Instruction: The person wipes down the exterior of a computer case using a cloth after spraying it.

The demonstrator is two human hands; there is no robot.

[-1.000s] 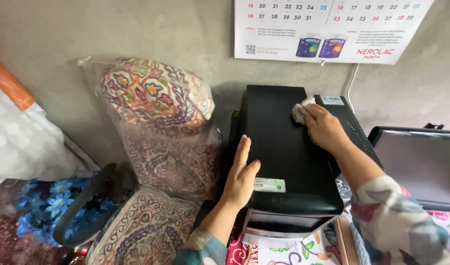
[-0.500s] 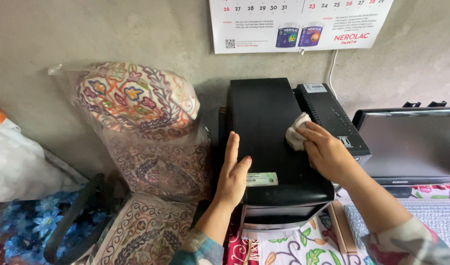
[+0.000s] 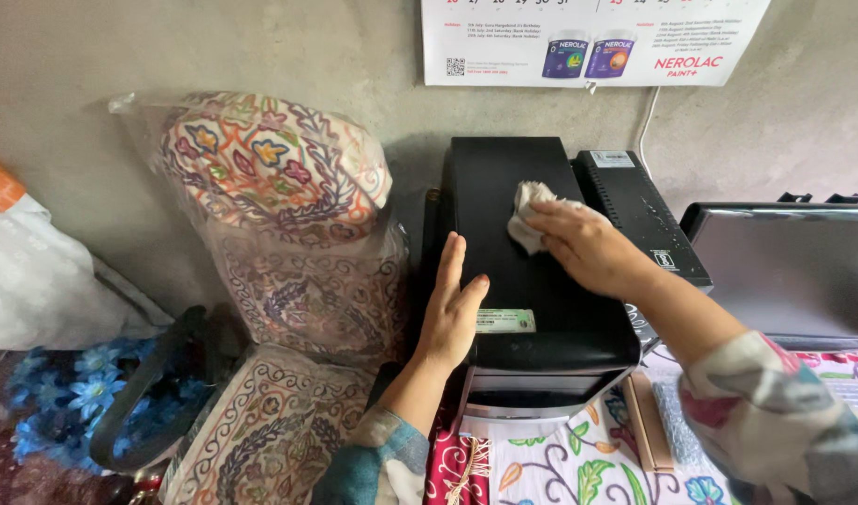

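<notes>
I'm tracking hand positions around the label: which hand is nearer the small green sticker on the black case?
Left. The left hand rests on the case's left edge, thumb just beside the green sticker; the right hand presses a cloth farther back.

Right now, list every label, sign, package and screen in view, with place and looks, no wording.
Calendar: on the wall up top, white sheet with two paint-tub pictures.
Green sticker: on the black case top, near its front, beside the left hand.
White sticker: rear top of the smaller black box.
Monitor: far right, dark, blank screen.
Plastic bag: left of the case, clear, holding patterned cushions.
</notes>
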